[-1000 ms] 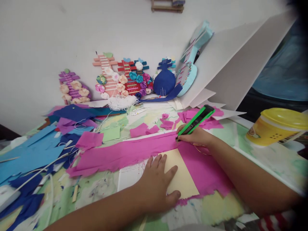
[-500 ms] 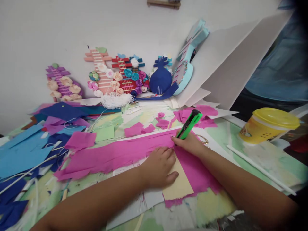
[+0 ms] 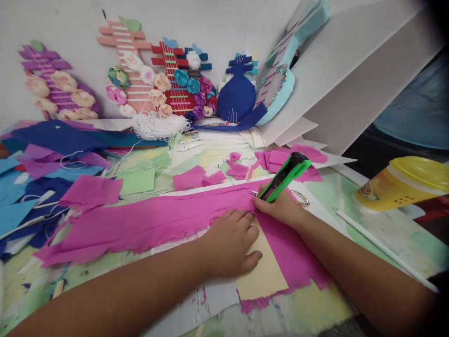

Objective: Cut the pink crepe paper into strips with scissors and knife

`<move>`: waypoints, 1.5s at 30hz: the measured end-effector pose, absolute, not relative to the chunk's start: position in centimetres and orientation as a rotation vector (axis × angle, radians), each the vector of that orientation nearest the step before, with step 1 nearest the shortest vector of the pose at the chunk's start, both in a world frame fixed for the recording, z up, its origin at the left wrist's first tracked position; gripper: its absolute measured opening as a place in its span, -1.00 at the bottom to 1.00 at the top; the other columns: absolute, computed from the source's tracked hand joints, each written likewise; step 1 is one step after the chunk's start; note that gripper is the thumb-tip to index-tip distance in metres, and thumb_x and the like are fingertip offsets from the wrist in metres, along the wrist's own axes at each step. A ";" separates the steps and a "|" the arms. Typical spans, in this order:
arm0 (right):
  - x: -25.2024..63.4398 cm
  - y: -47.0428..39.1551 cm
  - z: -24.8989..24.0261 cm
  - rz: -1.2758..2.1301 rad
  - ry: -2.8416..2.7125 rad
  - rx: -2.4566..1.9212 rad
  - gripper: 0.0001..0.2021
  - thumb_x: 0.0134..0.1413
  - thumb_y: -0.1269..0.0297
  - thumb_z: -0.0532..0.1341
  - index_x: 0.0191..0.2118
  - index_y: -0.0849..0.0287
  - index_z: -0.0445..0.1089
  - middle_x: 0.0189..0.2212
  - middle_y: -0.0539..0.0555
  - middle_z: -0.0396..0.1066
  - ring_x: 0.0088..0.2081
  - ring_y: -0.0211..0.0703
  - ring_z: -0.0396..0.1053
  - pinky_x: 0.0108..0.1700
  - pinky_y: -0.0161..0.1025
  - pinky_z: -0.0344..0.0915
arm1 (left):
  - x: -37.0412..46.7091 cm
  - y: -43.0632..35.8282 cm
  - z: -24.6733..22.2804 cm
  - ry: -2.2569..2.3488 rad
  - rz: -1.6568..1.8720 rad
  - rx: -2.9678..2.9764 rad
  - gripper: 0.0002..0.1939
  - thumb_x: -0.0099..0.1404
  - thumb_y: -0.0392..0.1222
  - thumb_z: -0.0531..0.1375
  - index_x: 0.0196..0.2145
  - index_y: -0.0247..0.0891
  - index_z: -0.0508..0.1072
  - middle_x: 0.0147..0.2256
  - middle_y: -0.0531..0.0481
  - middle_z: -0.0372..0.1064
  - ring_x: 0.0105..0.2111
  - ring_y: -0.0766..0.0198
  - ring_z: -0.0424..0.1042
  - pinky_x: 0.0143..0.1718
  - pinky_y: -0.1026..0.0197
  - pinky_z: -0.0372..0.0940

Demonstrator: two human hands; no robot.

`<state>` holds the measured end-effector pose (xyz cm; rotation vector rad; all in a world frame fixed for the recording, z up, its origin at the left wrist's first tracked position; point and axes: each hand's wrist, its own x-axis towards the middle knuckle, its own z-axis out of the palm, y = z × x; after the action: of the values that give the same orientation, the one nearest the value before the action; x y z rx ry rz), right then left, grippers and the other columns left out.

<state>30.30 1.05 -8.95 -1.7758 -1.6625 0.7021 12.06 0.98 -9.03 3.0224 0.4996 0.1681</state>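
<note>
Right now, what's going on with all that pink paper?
A person's right hand holds what looks like a green-and-black cutter, its lower end down at the pink paper. The left hand rests on a cream sheet lying over part of the pink, its fingertips close to the cutter. A gold handle loop pokes out beside the right hand.

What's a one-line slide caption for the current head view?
Right hand holds a green-and-black utility knife at pink paper; left hand rests on a cream sheet.

Right fingers (image 3: 265, 205) partly hide what seem scissors (image 3: 307, 201).
</note>
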 end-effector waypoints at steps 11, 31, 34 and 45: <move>30.3 0.5 -8.5 0.654 -1.564 -1.672 -0.77 -0.07 0.15 0.08 -0.58 0.16 0.11 -0.64 -0.08 0.17 -0.54 -0.32 0.16 -0.46 -0.35 0.11 | 12.0 0.9 -9.0 0.506 0.164 3.041 -0.50 0.22 0.02 -0.02 -0.05 -0.45 0.30 0.05 -0.30 0.13 0.02 -0.03 0.12 0.04 0.02 0.01; 30.5 0.7 -9.1 0.693 -1.603 -1.660 -0.75 -0.09 0.10 0.10 -0.55 0.18 0.15 -0.62 -0.07 0.17 -0.51 -0.29 0.18 -0.43 -0.32 0.13 | 12.1 1.1 -8.7 0.479 0.168 3.026 -0.53 0.21 0.00 0.01 -0.07 -0.45 0.31 0.04 -0.30 0.15 0.02 0.01 0.14 0.04 0.06 0.01; 30.6 0.7 -9.0 0.726 -1.597 -1.673 -0.73 -0.08 0.07 0.09 -0.55 0.18 0.15 -0.61 -0.07 0.18 -0.50 -0.29 0.19 -0.41 -0.32 0.15 | 12.1 1.1 -8.7 0.488 0.161 3.023 -0.53 0.21 0.00 0.00 -0.07 -0.44 0.31 0.04 -0.29 0.14 0.02 0.01 0.14 0.03 0.06 0.02; 30.3 0.7 -9.2 0.786 -1.674 -1.689 -0.73 -0.15 0.08 0.13 -0.57 0.18 0.15 -0.65 -0.07 0.17 -0.54 -0.29 0.16 -0.46 -0.33 0.14 | 12.2 1.2 -8.9 0.467 0.202 3.021 -0.53 0.21 -0.01 0.00 -0.08 -0.45 0.30 -0.02 -0.29 0.21 -0.01 0.03 0.17 0.05 0.08 0.00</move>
<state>30.29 0.75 -9.24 -1.6893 -1.6745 0.7863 12.15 1.19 -8.89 3.0208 0.4672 0.2023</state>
